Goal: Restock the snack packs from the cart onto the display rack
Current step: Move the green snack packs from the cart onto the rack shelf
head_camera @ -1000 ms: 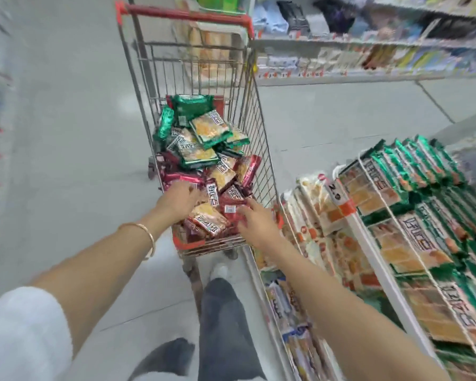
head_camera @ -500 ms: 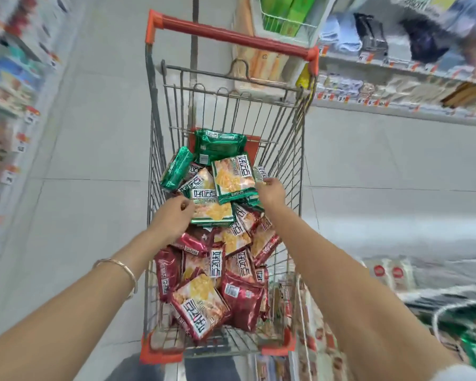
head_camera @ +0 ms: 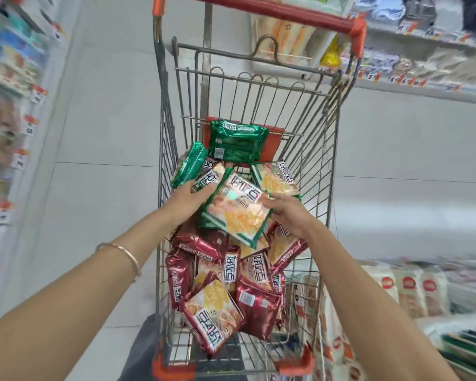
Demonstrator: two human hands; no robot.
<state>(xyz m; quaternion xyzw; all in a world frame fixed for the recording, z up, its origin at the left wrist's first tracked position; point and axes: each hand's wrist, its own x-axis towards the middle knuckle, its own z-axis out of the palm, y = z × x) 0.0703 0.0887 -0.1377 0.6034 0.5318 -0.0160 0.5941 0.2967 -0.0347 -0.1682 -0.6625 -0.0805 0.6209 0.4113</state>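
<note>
Held pack: a green-edged pack (head_camera: 237,213) sits tilted between the two hands, above the heap in the cart (head_camera: 318,138). Green edges show beneath its near-left corner, so it may be several packs stacked; I cannot tell how many.
Left hand: the left hand (head_camera: 188,200) has its fingers curled against the pack's left edge. I cannot tell whether it also touches the pack lying just beyond its fingertips.
Right hand: the right hand (head_camera: 286,213) pinches the pack's right edge, thumb on top and fingers hidden beneath.
Remaining stock: red packs (head_camera: 204,243) are heaped under and nearer than the hands, and more green packs (head_camera: 237,144) lie just beyond the fingertips.
Display rack: the display rack (head_camera: 396,292) is blurred, low and to the right of the right forearm, well apart from both hands.
Risk, slipping: the film looks glossy and the hold is at the edges only. If this is a stack, I judge that lower packs could slide out and drop back into the heap or onto the floor.
Risk, snagging: the cart's wire wall stands close beside the right hand, so a swing to the right could catch a pack corner or knuckles on it.
Risk, crushing: a harder squeeze to stop slipping would likely break the snacks inside.
Risk, dragging: the neighbouring pack at the left fingertips may lift along and fall.
Risk, mixing: red and green packs lie jumbled, so a wrong colour could reach the rack.
</note>
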